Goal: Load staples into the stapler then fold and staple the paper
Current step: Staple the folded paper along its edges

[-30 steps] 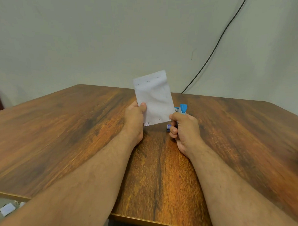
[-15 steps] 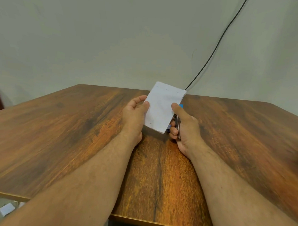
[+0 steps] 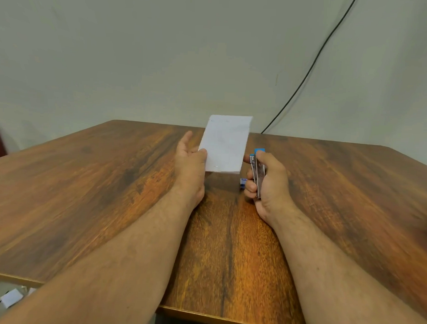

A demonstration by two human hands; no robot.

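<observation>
Left hand [image 3: 190, 161] pinches the folded white paper sheet [image 3: 224, 144] upright by its lower edge; right hand [image 3: 267, 180] curls round the small blue-and-metal stapler [image 3: 257, 172] just beside it — above the brown wooden surface [image 3: 85, 193]. Stapling step; a staple possibly already set. Next — feed an edge between the jaws.

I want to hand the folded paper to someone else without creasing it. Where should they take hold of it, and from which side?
Best by the free top edge of the folded paper, coming from above and behind it. The sheet stands nearly upright above the table; the left hand pinches its lower left edge and the right hand, gripping the stapler, crowds the lower right, so only the upper part is clear.
</observation>
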